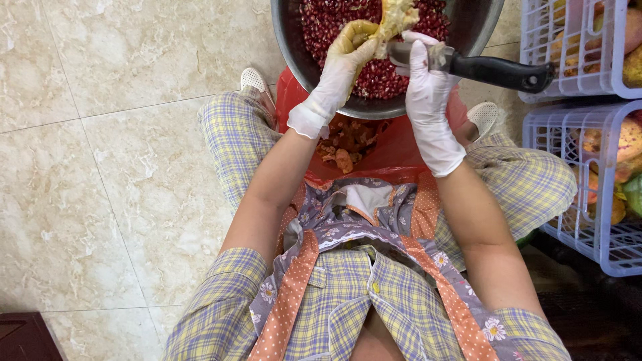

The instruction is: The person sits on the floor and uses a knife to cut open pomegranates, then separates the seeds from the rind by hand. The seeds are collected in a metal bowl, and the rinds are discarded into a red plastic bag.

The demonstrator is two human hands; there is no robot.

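My left hand [344,60], in a white glove stained yellow, holds a pale piece of pomegranate rind [396,19] over a metal bowl [297,47] full of dark red pomegranate seeds [374,73]. My right hand [424,73], also in a white glove, grips a knife with a black handle [498,70]. The handle sticks out to the right over the bowl's rim. The blade lies under my fingers, next to the rind. Both hands hover above the seeds.
A red plastic bag [394,144] with rind scraps [344,144] sits between my knees, below the bowl. Two white plastic crates [598,251] with whole fruit stand at the right. Beige marble floor tiles [120,167] spread to the left. A dark wooden corner [20,337] shows at bottom left.
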